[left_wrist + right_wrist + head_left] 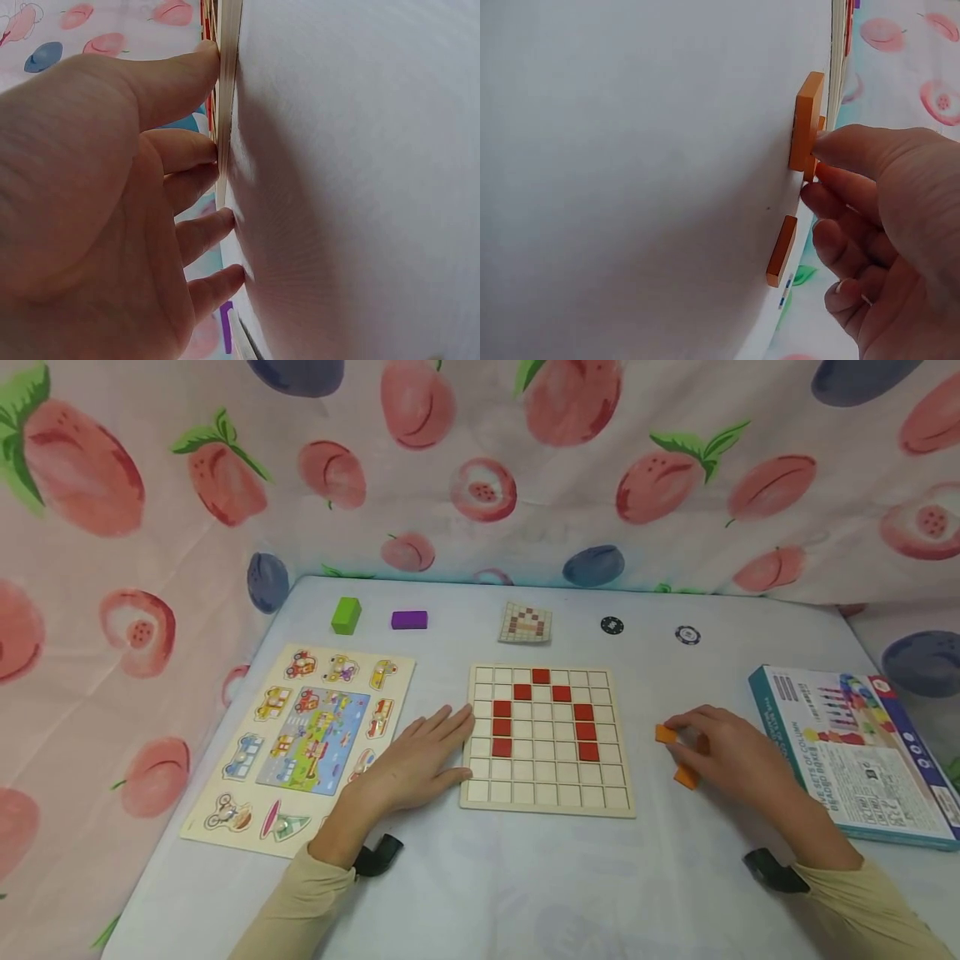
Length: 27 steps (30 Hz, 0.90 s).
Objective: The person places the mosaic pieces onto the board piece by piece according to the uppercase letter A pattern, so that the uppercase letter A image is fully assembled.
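Observation:
A wooden grid board (547, 793) lies mid-table, with several red tiles (502, 727) forming an arch on it. My left hand (452, 745) lies flat on the table, its straight fingertips (214, 150) touching the board's left edge (227, 90). To the right of the board, my right hand (675, 732) pinches an orange tile (664, 734) between thumb and fingers. In the right wrist view that orange tile (807, 120) is tipped up on its edge at the fingertips of my right hand (817, 161). A second orange tile (781, 250) lies flat nearby, also seen in the head view (686, 777).
A vehicle puzzle board (300, 743) lies left of my left hand. Along the far edge sit a green block (346, 615), a purple block (408, 620), a pattern card (526, 622) and two poker chips (612, 626). A toy box (855, 752) lies at the right. Fruit-print cloth hangs all around.

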Each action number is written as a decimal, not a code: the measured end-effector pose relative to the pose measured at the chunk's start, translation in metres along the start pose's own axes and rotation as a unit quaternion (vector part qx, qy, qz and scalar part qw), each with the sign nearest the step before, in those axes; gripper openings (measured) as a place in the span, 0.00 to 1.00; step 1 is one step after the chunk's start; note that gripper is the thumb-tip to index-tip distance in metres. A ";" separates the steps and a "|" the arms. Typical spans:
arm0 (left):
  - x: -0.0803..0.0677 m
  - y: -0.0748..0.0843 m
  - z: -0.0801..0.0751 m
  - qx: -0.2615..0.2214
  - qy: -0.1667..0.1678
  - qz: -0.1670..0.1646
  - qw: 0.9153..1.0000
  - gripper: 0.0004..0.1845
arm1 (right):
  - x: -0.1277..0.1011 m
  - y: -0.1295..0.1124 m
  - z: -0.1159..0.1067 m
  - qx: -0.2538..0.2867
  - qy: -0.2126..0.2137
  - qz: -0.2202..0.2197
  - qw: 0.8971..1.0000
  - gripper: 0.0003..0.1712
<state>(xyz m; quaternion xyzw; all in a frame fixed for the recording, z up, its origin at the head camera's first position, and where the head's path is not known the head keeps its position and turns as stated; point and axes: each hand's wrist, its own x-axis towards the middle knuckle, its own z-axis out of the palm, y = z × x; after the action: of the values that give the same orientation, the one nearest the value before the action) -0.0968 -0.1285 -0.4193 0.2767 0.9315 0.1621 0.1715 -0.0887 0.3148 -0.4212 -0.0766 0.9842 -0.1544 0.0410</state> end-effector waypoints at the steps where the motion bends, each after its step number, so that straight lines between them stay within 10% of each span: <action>1: 0.000 0.000 0.000 -0.001 0.001 0.000 1.000 0.42 | 0.001 -0.001 0.000 0.002 -0.004 0.002 1.000 0.21; 10: -0.002 0.000 -0.001 -0.001 0.001 0.002 1.000 0.42 | 0.010 -0.015 -0.002 0.020 0.003 -0.021 1.000 0.18; 27: -0.003 0.000 -0.002 -0.007 0.000 0.001 1.000 0.42 | 0.065 -0.150 0.039 -0.001 0.002 -0.214 0.977 0.10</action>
<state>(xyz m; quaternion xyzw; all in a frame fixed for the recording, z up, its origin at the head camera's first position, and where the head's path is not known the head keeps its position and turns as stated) -0.0954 -0.1300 -0.4170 0.2761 0.9302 0.1687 0.1732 -0.1274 0.1517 -0.4152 -0.2852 0.9453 -0.1585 0.0048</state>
